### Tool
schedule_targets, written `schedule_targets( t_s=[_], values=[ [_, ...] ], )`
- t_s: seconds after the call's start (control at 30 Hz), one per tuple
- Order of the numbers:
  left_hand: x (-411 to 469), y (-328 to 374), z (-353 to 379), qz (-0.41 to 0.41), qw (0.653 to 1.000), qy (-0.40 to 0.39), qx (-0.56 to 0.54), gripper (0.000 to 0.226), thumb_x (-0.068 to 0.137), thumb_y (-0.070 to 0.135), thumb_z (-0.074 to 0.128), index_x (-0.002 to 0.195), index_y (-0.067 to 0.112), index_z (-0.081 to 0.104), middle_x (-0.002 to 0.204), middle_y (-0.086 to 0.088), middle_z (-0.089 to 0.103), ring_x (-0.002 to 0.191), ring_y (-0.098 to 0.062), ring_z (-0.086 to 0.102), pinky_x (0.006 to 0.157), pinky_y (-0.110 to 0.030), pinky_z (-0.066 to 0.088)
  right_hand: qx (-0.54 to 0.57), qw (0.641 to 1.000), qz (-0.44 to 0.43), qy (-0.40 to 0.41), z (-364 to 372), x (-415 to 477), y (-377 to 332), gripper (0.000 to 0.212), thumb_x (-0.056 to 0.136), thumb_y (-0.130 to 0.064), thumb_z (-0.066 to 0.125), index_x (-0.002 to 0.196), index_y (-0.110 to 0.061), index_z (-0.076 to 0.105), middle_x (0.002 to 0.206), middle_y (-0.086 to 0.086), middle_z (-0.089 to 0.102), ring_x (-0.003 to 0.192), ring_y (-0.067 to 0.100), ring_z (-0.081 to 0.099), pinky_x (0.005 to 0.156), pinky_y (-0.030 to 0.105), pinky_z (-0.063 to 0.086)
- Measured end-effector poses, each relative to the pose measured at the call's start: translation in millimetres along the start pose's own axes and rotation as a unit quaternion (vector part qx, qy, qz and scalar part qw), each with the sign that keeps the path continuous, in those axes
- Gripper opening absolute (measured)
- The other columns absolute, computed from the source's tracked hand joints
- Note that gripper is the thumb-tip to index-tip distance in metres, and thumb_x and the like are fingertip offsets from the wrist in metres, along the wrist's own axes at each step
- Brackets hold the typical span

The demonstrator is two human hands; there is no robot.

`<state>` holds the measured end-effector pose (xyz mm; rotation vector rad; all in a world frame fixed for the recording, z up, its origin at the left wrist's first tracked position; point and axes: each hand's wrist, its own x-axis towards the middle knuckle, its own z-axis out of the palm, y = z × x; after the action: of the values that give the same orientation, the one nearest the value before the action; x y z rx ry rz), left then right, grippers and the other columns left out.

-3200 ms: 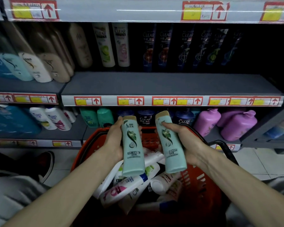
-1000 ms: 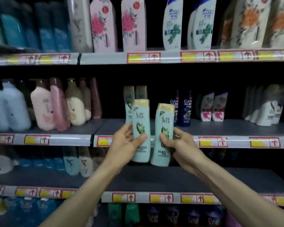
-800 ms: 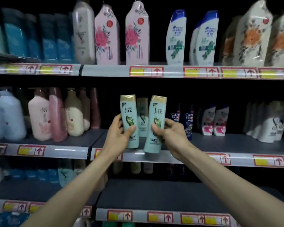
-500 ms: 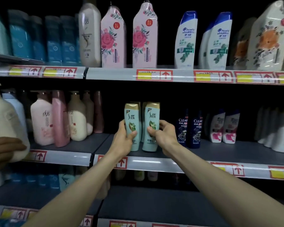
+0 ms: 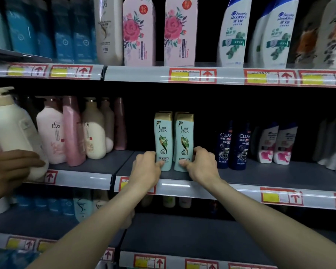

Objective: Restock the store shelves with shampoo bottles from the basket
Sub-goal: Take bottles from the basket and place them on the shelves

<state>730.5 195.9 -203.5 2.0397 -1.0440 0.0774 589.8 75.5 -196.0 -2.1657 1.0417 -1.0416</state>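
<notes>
Centre of the frame: your left hand (image 5: 146,169) and right hand (image 5: 201,166) each grasp a mint-green shampoo bottle low down, thumbs across the front labels and fingers curled round the sides. The left bottle (image 5: 163,136) and right bottle (image 5: 184,136) stand upright side by side, all but touching. Their bases sit on or just above the middle shelf (image 5: 270,173); your fingers hide which.

Feel both bases land flat before you loosen either grip. These bottles are tall and narrow, and look likely to topple if let go while tilted. Square the labels to the front and bring the pair into line with each other. Then open one hand at a time, steadying with the other.

The Clear bottles (image 5: 233,146) stand just right of your right hand, so draw that hand straight toward you, not sideways.

At the left edge another person's hand (image 5: 10,167) holds a cream pump bottle (image 5: 10,129), well apart from your work.

The basket is out of frame, so you cannot judge from here how much stock remains.
</notes>
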Motion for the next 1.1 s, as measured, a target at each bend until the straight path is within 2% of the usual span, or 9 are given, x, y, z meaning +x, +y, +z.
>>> schedule_targets(
  t_s=[0.23,0.5,0.73,0.97,1.03,1.1],
  values=[
    [10,5,11,-0.003,1.000,0.001,0.019,0.027,0.101,0.037,0.057,0.122,0.021,0.066,0.118,-0.010,0.063,0.112,-0.036,0.058,0.096,-0.049,0.052,-0.014,1.000,0.022,-0.008,9,13,-4,0.036,0.085,-0.038,0.081,0.110,-0.014,0.071,0.107,0.005,0.070,0.099,0.026,0.067,0.088,0.040,0.060],
    [17,6,20,-0.021,0.998,0.014,0.066,0.030,0.103,0.041,0.054,0.121,0.020,0.066,0.117,-0.013,0.064,0.112,-0.039,0.059,0.082,-0.042,0.045,-0.018,0.999,0.035,-0.005,12,15,-2,0.038,0.089,-0.040,0.077,0.112,-0.011,0.071,0.111,0.009,0.071,0.103,0.030,0.066,0.090,0.044,0.059],
    [18,12,19,-0.045,0.995,-0.011,0.086,0.034,0.105,0.042,0.050,0.126,0.020,0.065,0.122,-0.014,0.064,0.116,-0.038,0.059,0.085,-0.042,0.045,-0.015,0.999,0.038,0.005,15,14,1,0.037,0.088,-0.043,0.077,0.111,-0.013,0.073,0.108,0.008,0.071,0.099,0.029,0.066,0.086,0.041,0.058],
    [14,8,25,-0.024,0.992,0.008,0.122,0.041,0.107,0.045,0.041,0.120,0.013,0.065,0.119,-0.017,0.066,0.111,-0.041,0.061,0.076,-0.039,0.037,0.012,0.999,0.028,0.029,16,12,3,0.035,0.084,-0.039,0.081,0.108,-0.016,0.072,0.105,0.005,0.074,0.099,0.029,0.068,0.088,0.040,0.058],
    [12,9,22,-0.033,0.994,0.004,0.101,0.045,0.107,0.047,0.041,0.117,0.012,0.066,0.119,-0.019,0.066,0.113,-0.042,0.060,0.078,-0.040,0.039,0.034,0.999,0.020,0.037,14,8,1,0.040,0.085,-0.037,0.080,0.115,-0.014,0.068,0.106,0.005,0.075,0.101,0.028,0.069,0.091,0.041,0.057],
    [4,12,13,-0.040,0.999,0.019,0.021,0.043,0.106,0.045,0.046,0.117,0.010,0.068,0.121,-0.019,0.068,0.118,-0.042,0.059,0.088,-0.039,0.045,0.071,0.996,-0.003,0.049,7,1,-1,0.044,0.090,-0.033,0.076,0.127,-0.012,0.065,0.107,0.001,0.075,0.101,0.022,0.069,0.096,0.042,0.056]
  ],
)
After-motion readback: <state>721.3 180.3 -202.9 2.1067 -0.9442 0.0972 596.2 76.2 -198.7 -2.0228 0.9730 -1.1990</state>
